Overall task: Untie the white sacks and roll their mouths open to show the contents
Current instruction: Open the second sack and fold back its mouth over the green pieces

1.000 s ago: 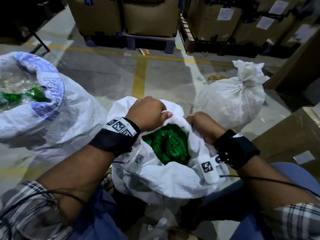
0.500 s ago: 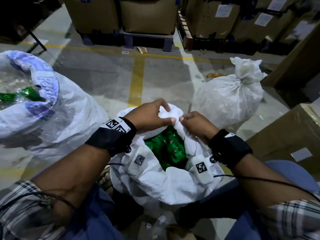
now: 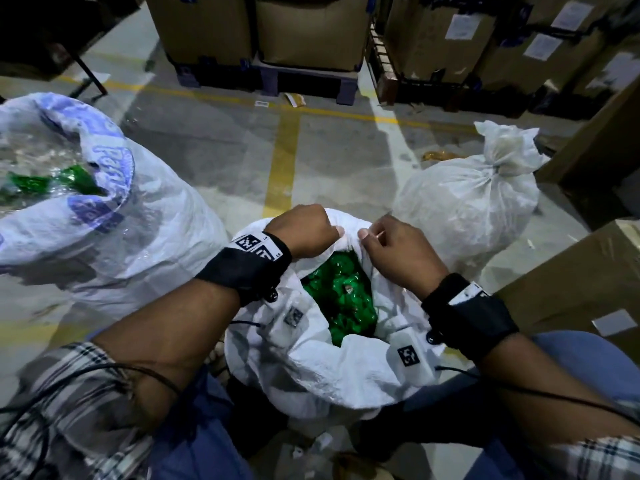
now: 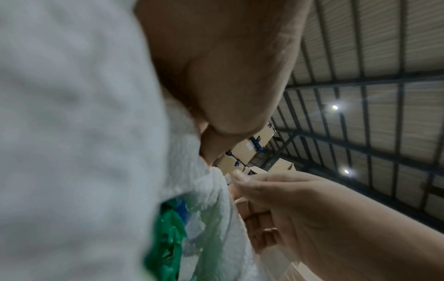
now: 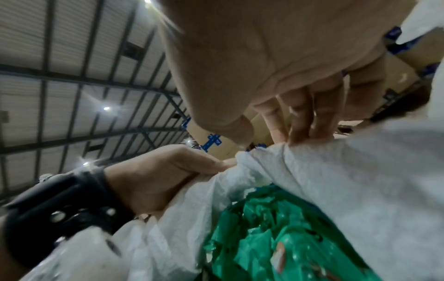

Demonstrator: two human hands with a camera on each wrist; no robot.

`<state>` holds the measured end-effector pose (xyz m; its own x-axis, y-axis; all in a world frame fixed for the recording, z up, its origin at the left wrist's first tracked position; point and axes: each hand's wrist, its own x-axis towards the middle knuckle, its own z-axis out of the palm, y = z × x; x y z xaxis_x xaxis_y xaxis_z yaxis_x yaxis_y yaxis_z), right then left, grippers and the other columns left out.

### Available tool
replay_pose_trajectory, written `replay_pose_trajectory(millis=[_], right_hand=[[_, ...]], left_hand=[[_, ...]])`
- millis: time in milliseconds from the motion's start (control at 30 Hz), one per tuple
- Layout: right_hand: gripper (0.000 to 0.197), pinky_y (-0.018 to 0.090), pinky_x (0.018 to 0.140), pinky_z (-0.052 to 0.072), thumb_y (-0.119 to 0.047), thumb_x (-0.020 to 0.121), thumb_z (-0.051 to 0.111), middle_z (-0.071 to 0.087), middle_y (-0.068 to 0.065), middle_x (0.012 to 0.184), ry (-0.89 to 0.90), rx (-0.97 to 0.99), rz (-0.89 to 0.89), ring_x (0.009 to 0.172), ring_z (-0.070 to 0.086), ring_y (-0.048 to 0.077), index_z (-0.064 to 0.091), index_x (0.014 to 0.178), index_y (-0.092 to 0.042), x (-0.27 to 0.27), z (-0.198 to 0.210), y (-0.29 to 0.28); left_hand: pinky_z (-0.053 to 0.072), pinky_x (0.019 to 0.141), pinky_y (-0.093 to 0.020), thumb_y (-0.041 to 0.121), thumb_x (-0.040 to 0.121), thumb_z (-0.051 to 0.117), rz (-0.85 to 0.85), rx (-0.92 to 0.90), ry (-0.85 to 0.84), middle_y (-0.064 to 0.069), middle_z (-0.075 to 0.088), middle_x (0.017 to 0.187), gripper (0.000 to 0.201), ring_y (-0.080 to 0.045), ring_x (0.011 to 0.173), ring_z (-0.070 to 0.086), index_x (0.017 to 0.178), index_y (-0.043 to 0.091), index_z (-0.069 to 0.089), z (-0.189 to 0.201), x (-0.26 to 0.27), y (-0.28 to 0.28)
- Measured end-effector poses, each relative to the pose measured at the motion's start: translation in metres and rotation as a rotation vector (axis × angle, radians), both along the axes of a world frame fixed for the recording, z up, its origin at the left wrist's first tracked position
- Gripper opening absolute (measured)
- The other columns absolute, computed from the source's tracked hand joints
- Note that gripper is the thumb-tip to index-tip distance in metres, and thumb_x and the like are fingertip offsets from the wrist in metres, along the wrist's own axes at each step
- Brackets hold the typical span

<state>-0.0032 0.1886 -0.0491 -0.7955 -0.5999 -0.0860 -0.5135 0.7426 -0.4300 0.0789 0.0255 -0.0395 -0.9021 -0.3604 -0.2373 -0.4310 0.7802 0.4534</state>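
1. Nearest to the person, at 6 o'clock in the head view, stands the middle sack (image 3: 311,368). Its tie is off and its mouth is partly open, so the green contents (image 3: 343,296) already show inside.
2. At the far rim (image 3: 349,225) of this sack, both hands work close together. The left hand (image 3: 304,233) has its grip closed around a fold of the white rim. The right hand (image 3: 398,254) pinches the same rim just beside it, between thumb and fingers (image 5: 319,121).
3. I judge that the step in hand is the rolling of this mouth. The rim is gathered but not yet turned down evenly all around.
4. At 9 o'clock, the left sack (image 3: 138,216) with blue print has its mouth rolled open, and clear and green material is visible inside. This one looks finished.
5. At 2 o'clock, farther away, the right sack (image 3: 464,199) is knotted at the neck (image 3: 498,168) and untouched. It remains to be untied and rolled.
6. Behind, cardboard boxes (image 3: 311,29) stand on pallets.
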Motion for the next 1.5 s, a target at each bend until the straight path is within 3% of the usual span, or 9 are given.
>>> replay_pose_trajectory(millis=[167,367,467,667,933,1067,1200,1367,1500], right_hand=[[0.036,0.045,0.089,0.048,-0.048,0.099,0.053,0.070,0.005,0.092,0.066,0.106,0.122,0.097,0.062,0.030,0.064,0.088,-0.015,0.009,0.009,0.004],[0.048,0.022,0.045,0.024,-0.024,0.104,0.049,0.035,-0.001,0.054,-0.290,-0.145,0.047,0.052,0.031,0.015,0.035,0.059,-0.017,-0.003,-0.006,-0.005],[0.028,0.033,0.063,0.032,-0.016,0.103,0.051,0.046,0.009,0.075,-0.636,-0.341,-0.124,0.071,0.038,0.021,0.054,0.076,-0.009,-0.010,-0.023,-0.007],[0.023,0.029,0.069,0.044,-0.020,0.097,0.058,0.068,0.015,0.083,-0.496,-0.426,-0.217,0.073,0.058,0.023,0.068,0.098,0.000,-0.021,-0.016,-0.005],[0.060,0.031,0.073,0.047,-0.058,0.097,0.049,0.071,0.014,0.081,-0.100,0.230,-0.016,0.083,0.067,0.024,0.070,0.076,-0.006,-0.013,-0.008,0.023],[0.038,0.024,0.051,0.039,-0.031,0.097,0.060,0.059,0.005,0.058,-0.380,0.048,-0.116,0.048,0.053,0.011,0.062,0.062,-0.014,-0.017,-0.013,0.017],[0.012,0.036,0.057,0.035,0.008,0.087,0.053,0.053,0.017,0.078,-0.607,-0.228,-0.263,0.066,0.044,0.025,0.057,0.082,-0.002,-0.019,-0.020,0.014],[0.026,0.039,0.067,0.055,-0.002,0.099,0.042,0.059,0.018,0.097,-1.064,-0.781,-0.560,0.081,0.058,0.027,0.061,0.116,0.001,-0.023,-0.008,0.004],[0.035,0.045,0.101,0.052,0.005,0.096,0.038,0.065,0.026,0.124,-1.393,-1.140,-0.632,0.117,0.063,0.037,0.059,0.123,0.011,-0.036,0.015,0.006]], left_hand=[[0.029,0.053,-0.029,0.035,0.100,0.051,0.135,0.197,-0.026,-0.026,0.061,0.090,0.039,-0.031,0.075,0.055,0.090,-0.001,0.063,-0.001,-0.001,-0.008],[0.032,0.049,-0.027,0.036,0.099,0.058,0.265,0.413,0.046,0.001,0.051,0.056,0.042,-0.014,0.050,0.044,0.063,0.015,0.049,-0.001,-0.002,-0.020],[0.025,0.034,-0.019,0.045,0.099,0.056,0.200,0.428,0.148,0.011,0.040,0.036,0.053,-0.003,0.029,0.034,0.056,0.020,0.040,-0.003,0.005,-0.019],[0.040,0.069,-0.031,0.045,0.100,0.054,0.179,0.145,0.262,0.002,0.068,0.084,0.024,-0.022,0.083,0.064,0.092,0.023,0.058,-0.006,0.000,-0.028],[0.051,0.090,-0.044,0.043,0.099,0.053,0.273,-0.007,0.247,-0.012,0.070,0.111,0.022,-0.034,0.104,0.063,0.109,0.024,0.058,-0.009,-0.002,-0.066],[0.051,0.096,-0.044,0.037,0.097,0.058,0.186,-0.068,0.219,-0.009,0.070,0.117,0.025,-0.032,0.111,0.063,0.117,0.023,0.061,-0.002,0.002,-0.061],[0.044,0.101,-0.046,0.047,0.088,0.066,0.002,-0.371,0.226,-0.003,0.063,0.131,0.045,-0.033,0.119,0.058,0.128,0.028,0.059,0.017,0.013,-0.036],[0.050,0.091,-0.035,0.069,0.079,0.067,-0.268,-0.097,0.173,0.001,0.069,0.119,0.063,-0.022,0.108,0.063,0.124,0.024,0.060,0.011,0.021,0.013],[0.052,0.084,-0.040,0.067,0.075,0.071,-0.285,-0.331,0.144,-0.004,0.066,0.117,0.076,-0.029,0.105,0.063,0.129,0.019,0.047,-0.008,0.014,0.024]])
